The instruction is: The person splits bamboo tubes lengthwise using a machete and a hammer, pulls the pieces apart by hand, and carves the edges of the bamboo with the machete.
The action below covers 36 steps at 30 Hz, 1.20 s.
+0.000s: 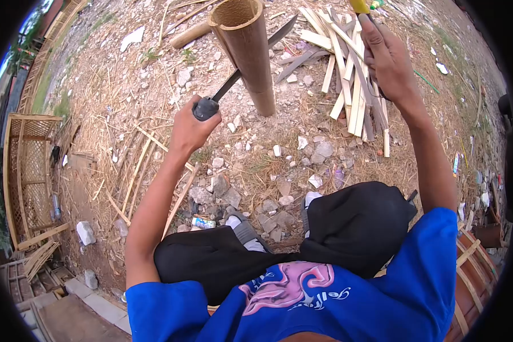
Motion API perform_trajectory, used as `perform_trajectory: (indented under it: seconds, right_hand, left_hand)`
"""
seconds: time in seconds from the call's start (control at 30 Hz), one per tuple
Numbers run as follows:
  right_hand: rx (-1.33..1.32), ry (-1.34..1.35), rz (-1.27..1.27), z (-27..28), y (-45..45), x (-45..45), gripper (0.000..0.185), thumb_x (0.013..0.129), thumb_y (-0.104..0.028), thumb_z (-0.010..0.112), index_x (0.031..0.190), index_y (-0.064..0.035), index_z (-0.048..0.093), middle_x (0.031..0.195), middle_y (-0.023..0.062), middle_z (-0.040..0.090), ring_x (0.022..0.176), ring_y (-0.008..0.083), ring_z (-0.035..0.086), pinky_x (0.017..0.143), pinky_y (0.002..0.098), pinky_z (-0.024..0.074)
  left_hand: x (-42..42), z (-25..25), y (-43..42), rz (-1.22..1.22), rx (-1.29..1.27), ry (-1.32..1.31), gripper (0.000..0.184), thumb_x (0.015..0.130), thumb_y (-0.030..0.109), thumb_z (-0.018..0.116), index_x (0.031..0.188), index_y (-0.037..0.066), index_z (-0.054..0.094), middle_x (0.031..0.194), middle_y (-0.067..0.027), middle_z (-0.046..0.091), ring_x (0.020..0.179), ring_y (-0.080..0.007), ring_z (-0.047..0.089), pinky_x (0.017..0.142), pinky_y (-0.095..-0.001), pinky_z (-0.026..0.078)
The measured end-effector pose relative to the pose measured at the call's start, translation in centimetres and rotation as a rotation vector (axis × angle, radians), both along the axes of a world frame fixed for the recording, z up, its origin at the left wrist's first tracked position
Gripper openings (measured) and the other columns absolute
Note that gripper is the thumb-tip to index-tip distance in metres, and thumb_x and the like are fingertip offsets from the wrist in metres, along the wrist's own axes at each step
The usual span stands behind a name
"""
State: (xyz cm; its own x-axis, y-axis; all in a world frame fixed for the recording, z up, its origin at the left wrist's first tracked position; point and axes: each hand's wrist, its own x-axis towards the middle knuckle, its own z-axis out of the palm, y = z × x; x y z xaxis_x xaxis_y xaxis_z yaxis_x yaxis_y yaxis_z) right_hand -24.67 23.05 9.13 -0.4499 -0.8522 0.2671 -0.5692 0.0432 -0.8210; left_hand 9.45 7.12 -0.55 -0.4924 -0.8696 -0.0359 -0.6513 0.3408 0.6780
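Observation:
My left hand (191, 128) is closed around the black handle of a machete (227, 86). Its blade slants up to the right and crosses an upright bamboo pole (255, 65). The pole's middle hides part of the blade, and the tip emerges on the far side. A split runs down the pole's left side; whether the blade sits in it or behind the pole I cannot tell. Raised at the upper right, my right hand (389, 62) is closed on a yellow-ended tool (359, 5), whose kind is hidden by the hand and the frame edge.
Split bamboo strips (353, 85) lie piled beyond the pole, to the right. Another bamboo length (189, 35) rests behind it. Stones (216, 188), straw and a can (203, 223) litter the ground before my feet. A woven bamboo frame (28, 171) stands at left.

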Motion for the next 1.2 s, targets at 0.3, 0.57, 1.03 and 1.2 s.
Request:
perform_trajectory:
  seconds: [0.3, 0.57, 1.03, 1.2]
  right_hand:
    - [0.369, 0.183, -0.012, -7.2, 0.9, 0.6, 0.064, 0.102, -0.058, 0.039, 0.095, 0.0020, 0.060, 0.071, 0.0113, 0.054, 0.069, 0.0229, 0.055, 0.065, 0.0407, 0.0435]
    - [-0.582, -0.376, 0.103, -1.3, -0.6, 2.6, 0.046, 0.105, -0.048, 0.038, 0.081, -0.0104, 0.047, 0.060, -0.0053, 0.037, 0.045, 0.0018, 0.031, 0.041, 0.0175, 0.0278]
    - [-0.205, -0.078, 0.058, -7.1, 0.0, 1.8, 0.053, 0.104, -0.052, 0.039, 0.082, -0.0049, 0.051, 0.059, -0.0018, 0.042, 0.048, 0.0067, 0.041, 0.046, 0.0241, 0.0348]
    - [0.433, 0.175, -0.034, -6.3, -0.2, 1.1, 0.063, 0.102, -0.057, 0.040, 0.110, 0.0012, 0.061, 0.072, 0.0116, 0.056, 0.071, 0.0231, 0.055, 0.067, 0.0394, 0.0434]
  left_hand:
    - [-0.9, 0.8, 0.4, -0.042, -0.061, -0.054, 0.036, 0.073, 0.033, 0.073, 0.093, 0.003, 0.065, 0.076, -0.0114, 0.067, 0.067, -0.0216, 0.064, 0.068, -0.0345, 0.051]
    - [-0.3, 0.1, 0.1, -0.008, -0.047, -0.055, 0.036, 0.073, 0.034, 0.073, 0.092, 0.004, 0.065, 0.076, -0.0110, 0.067, 0.067, -0.0218, 0.064, 0.068, -0.0349, 0.051]
    - [-0.5, 0.7, 0.5, -0.008, -0.045, -0.096, 0.039, 0.073, 0.035, 0.073, 0.095, 0.004, 0.065, 0.080, -0.0132, 0.069, 0.071, -0.0235, 0.066, 0.069, -0.0352, 0.051]
    - [-0.3, 0.9, 0.4, -0.011, -0.045, -0.103, 0.036, 0.076, 0.031, 0.073, 0.097, 0.002, 0.065, 0.081, -0.0090, 0.068, 0.070, -0.0168, 0.063, 0.068, -0.0316, 0.050]
